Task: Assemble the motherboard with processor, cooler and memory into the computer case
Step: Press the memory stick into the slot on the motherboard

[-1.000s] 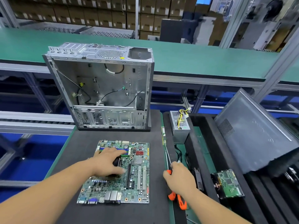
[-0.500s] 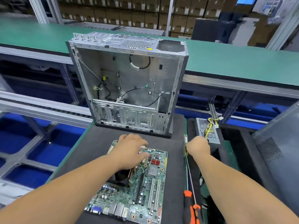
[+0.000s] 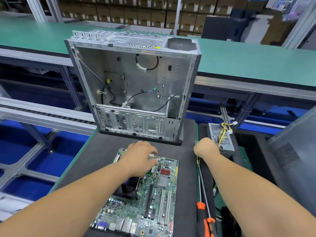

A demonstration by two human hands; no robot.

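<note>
Left hand rests flat on the motherboard's far end; right hand pinches a memory stick, just right.

We're on a factory assembly line: long green conveyor bench, roller track on aluminium framing, stacked cartons behind, open computer case.

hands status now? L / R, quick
Left hand: open, fingers resting on the far end of the motherboard, gripping nothing.
Right hand: fingers curled at the green memory stick by the power supply; grip hidden, cannot tell.
</note>
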